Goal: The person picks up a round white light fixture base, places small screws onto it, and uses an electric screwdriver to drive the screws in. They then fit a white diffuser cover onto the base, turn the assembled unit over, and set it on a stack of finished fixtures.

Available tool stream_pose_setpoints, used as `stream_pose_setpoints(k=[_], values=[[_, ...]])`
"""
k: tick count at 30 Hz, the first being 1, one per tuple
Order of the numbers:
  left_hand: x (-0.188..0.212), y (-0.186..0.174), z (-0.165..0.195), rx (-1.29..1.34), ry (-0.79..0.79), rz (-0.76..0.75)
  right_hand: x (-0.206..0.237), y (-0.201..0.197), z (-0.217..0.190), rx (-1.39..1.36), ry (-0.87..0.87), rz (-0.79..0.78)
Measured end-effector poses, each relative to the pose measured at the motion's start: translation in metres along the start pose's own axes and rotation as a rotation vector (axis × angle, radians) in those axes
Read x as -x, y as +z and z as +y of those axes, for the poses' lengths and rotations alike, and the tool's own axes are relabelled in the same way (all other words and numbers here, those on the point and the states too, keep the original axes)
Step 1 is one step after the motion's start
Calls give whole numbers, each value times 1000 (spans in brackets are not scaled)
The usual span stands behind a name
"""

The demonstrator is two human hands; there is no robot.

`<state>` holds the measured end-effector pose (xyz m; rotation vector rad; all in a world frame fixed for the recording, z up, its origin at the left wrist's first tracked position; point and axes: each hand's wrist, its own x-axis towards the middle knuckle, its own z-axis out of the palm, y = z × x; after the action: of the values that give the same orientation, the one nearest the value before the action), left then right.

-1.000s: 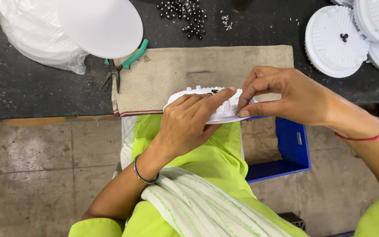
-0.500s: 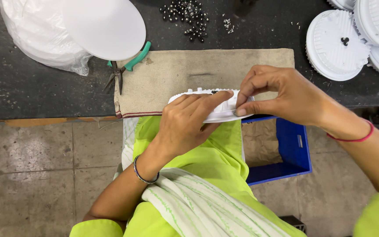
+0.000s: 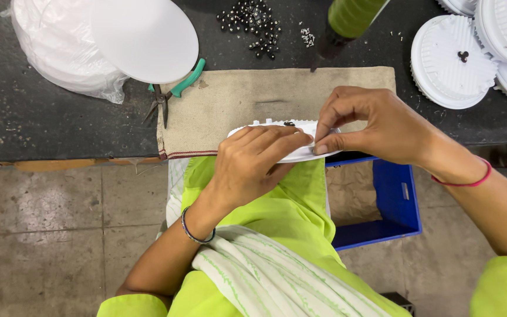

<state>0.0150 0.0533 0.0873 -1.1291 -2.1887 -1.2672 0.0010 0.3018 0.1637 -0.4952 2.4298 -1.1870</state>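
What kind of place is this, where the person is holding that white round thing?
Probably a small assembly workshop. Both hands, left hand and right hand, hold a white ribbed disc at a dark workbench, with matching discs stacked, loose small screws and pliers nearby.

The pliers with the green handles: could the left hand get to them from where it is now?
Probably yes. The pliers lie uncovered at the cloth's left edge, with nothing between them and the left hand. But that hand is pressing on the white ribbed disc, so it would have to let go first.
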Motion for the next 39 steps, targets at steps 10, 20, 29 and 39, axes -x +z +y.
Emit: stream_pose_setpoints(k=[10,20,29,39], values=[[-5,-8,-3,67,-97,84,13,3,-11,-206,-208,664],[-1,-13,0,56,-107,96,-37,4,-37,-674,-474,737],[1,-6,-1,61,-132,126,8,30,-72,-789,-623,634],[-4,-26,4,86,-134,114,0,35,-95,-768,-613,625]])
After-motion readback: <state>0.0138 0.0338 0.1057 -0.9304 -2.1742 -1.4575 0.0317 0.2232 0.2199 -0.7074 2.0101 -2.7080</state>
